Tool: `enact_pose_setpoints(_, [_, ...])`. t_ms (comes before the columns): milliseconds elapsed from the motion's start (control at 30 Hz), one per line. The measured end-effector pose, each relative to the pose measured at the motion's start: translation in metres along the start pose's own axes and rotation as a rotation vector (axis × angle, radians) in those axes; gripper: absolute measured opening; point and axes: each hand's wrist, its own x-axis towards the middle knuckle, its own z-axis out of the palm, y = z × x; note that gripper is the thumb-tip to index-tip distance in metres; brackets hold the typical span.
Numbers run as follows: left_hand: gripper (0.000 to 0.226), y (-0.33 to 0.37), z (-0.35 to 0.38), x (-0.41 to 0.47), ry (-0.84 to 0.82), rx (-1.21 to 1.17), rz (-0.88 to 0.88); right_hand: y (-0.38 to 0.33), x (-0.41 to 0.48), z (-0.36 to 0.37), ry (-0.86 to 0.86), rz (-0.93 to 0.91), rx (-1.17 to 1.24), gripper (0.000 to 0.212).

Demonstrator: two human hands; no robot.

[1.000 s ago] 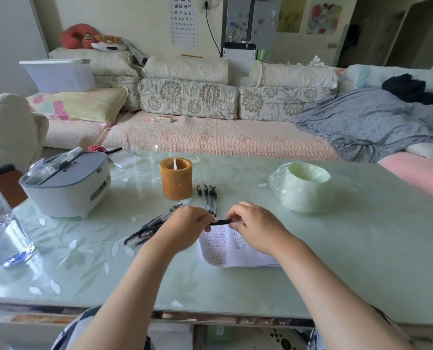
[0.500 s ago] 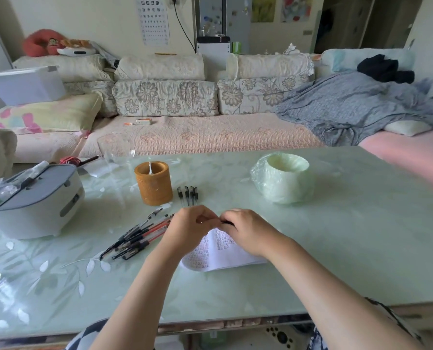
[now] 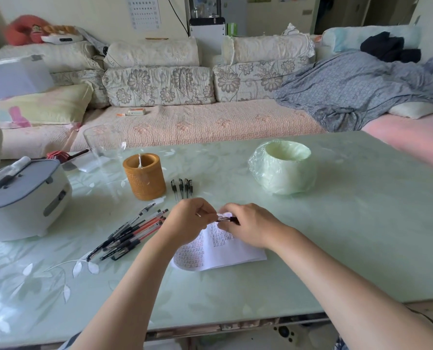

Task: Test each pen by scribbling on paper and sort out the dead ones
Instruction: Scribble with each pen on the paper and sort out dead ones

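Note:
My left hand (image 3: 187,221) and my right hand (image 3: 250,227) meet over the top of a white sheet of paper (image 3: 220,251) covered in small marks. Between them they hold one pen (image 3: 226,219), level, with its dark end showing at the right fingers. A heap of several black and red pens (image 3: 132,231) lies on the table left of my left hand. A short row of black pens (image 3: 182,188) lies just beyond my hands, next to a brown cylindrical holder (image 3: 144,179).
The green glass-topped table (image 3: 336,236) also carries a grey-white appliance (image 3: 21,198) at the left, a clear glass jug (image 3: 104,147) behind the holder, and a pale green wrapped bowl (image 3: 283,168) at the right. A sofa with cushions runs along the far side.
The camera view has swung left and down, so things sit further right in frame. My hands have drawn closer together around the pen, hiding most of it.

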Motion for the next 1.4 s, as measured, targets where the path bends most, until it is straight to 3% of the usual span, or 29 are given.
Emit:
enact_pose_setpoints(233, [0.017, -0.013, 0.007, 0.008, 0.004, 0.235, 0.038, 0.021, 0.002, 0.005, 0.074, 0.054, 0.328, 0.025])
enact_pose_setpoints(500, [0.024, -0.028, 0.017, 0.005, -0.092, 0.376, 0.064, 0.021, 0.000, 0.010, -0.017, 0.154, 0.967, 0.048])
enact_pose_setpoints(567, [0.022, -0.030, 0.020, 0.007, -0.074, 0.387, 0.069, 0.021, -0.002, 0.013, -0.027, 0.131, 1.018, 0.038])
enact_pose_setpoints(633, [0.017, -0.031, 0.023, 0.009, -0.051, 0.372, 0.073, 0.021, -0.003, 0.017, -0.014, 0.113, 0.987, 0.025])
enact_pose_setpoints(733, [0.028, -0.033, 0.028, 0.013, -0.051, 0.362, 0.058, 0.020, -0.005, 0.018, -0.015, 0.152, 0.933, 0.003])
enact_pose_setpoints(800, [0.033, -0.035, 0.029, 0.016, -0.054, 0.358, 0.041, 0.021, -0.004, 0.021, -0.023, 0.182, 0.899, 0.011])
enact_pose_setpoints(1000, [0.037, -0.037, 0.029, 0.019, -0.068, 0.317, -0.012, 0.025, -0.003, 0.033, 0.020, 0.109, 0.806, 0.009])
enact_pose_setpoints(1267, [0.048, -0.033, 0.035, 0.019, -0.034, 0.350, -0.043, 0.029, -0.002, 0.040, 0.055, 0.041, 0.644, 0.029])
enact_pose_setpoints(1400, [0.049, -0.033, 0.035, 0.019, -0.041, 0.346, -0.056, 0.030, -0.002, 0.041, 0.084, 0.011, 0.610, 0.024])
